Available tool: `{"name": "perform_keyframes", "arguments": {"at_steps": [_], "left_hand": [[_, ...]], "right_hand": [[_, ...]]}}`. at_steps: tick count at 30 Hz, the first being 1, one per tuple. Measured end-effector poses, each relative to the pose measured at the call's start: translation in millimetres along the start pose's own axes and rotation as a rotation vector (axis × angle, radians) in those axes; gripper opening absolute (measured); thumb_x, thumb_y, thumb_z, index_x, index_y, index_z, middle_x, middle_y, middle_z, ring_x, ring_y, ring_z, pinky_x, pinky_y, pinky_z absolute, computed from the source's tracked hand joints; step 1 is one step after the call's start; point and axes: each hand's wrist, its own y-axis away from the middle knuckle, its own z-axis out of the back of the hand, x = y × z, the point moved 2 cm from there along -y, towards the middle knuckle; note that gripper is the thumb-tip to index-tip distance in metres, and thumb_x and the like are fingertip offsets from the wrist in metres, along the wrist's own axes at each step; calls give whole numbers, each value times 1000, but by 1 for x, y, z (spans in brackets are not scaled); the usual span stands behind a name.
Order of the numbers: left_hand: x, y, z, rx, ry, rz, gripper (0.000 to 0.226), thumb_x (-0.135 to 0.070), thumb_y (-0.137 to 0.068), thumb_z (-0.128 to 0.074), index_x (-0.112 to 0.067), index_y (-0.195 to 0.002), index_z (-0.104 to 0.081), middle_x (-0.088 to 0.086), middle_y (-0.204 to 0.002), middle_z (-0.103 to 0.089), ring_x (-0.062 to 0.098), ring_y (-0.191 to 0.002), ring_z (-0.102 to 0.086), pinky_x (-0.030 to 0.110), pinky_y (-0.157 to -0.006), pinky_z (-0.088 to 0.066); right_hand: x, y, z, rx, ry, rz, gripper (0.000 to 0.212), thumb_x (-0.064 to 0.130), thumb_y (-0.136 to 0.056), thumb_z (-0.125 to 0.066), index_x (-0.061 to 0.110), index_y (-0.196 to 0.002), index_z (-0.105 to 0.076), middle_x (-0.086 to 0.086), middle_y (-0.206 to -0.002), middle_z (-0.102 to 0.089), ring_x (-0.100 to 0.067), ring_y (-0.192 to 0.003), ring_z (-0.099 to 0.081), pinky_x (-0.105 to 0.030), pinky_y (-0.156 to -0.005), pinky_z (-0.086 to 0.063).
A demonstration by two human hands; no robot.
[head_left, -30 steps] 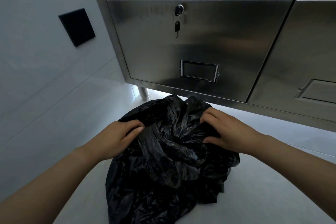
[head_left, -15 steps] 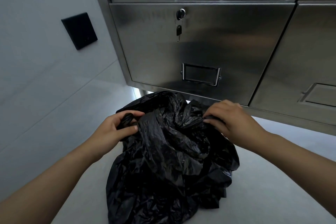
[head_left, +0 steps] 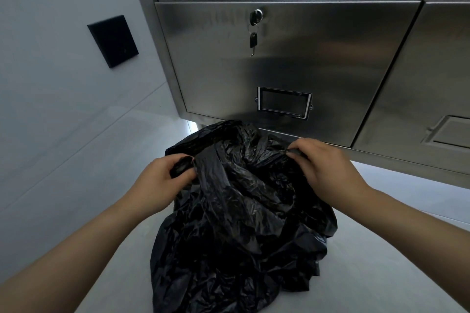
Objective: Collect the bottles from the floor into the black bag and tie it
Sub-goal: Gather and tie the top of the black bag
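Both hands are now lifting the black bag at lower centre — left hand and right hand are each pinching a rim flap, flaps lying apart, awaiting crossing.

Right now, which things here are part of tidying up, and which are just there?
Part of the job:
black bag
left hand, gripping the bag's edge
right hand, pinching the opposite edge

Just there:
steel cabinet
keys hanging from its lock
black wall plate
label holder

No bottles show.
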Motion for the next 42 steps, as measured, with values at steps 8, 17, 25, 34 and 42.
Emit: {"name": "perform_keyframes", "arguments": {"at_steps": [8, 17, 25, 34, 42], "left_hand": [[-9, -1, 2, 12, 602, 120, 30, -26, -72, -65, -17, -100, -70, 2, -87, -75, 15, -80, -71, 16, -66, -52], [-29, -2, -3, -69, 751, 45, 22, -36, -72, -64, -25, -90, -69, -9, -77, -69, 4, -69, -65, 15, -59, -51], [-41, 1, -22, -97, 446, 15, 24, -37, -58, -75, -29, -80, -75, -12, -73, -74, 1, -66, -68, 7, -58, -47], [-28, 8, -40, -32, 350, -3, 20, -40, -67, -70, -33, -85, -71, -15, -86, -73, 3, -78, -69, 10, -68, -51], [-11, 11, -35, 33, 262, -4, 19, -44, -67, -65, -41, -85, -69, -23, -90, -69, -3, -83, -66, 8, -72, -48]], "right_hand": [[8, -7, 1, -17, -311, -88, 10, 21, -92, -53, 12, -90, -57, 1, -78, -64, -8, -75, -54, -9, -62, -36], [18, -6, 0, 24, -381, -223, 30, 46, -68, -74, 26, -80, -56, 14, -74, -63, 4, -74, -56, -8, -61, -40], [11, -6, -5, -12, -298, -188, 22, 28, -76, -74, 21, -79, -54, 11, -79, -59, -6, -75, -54, -11, -65, -39], [5, 3, -9, 84, -138, -52, 13, 24, -89, -58, 17, -89, -46, 6, -83, -50, -13, -75, -45, -20, -63, -29], [-3, 12, -9, 205, -147, 37, 11, 22, -93, -51, 12, -88, -50, 12, -77, -48, 0, -70, -45, -10, -65, -32]]}}
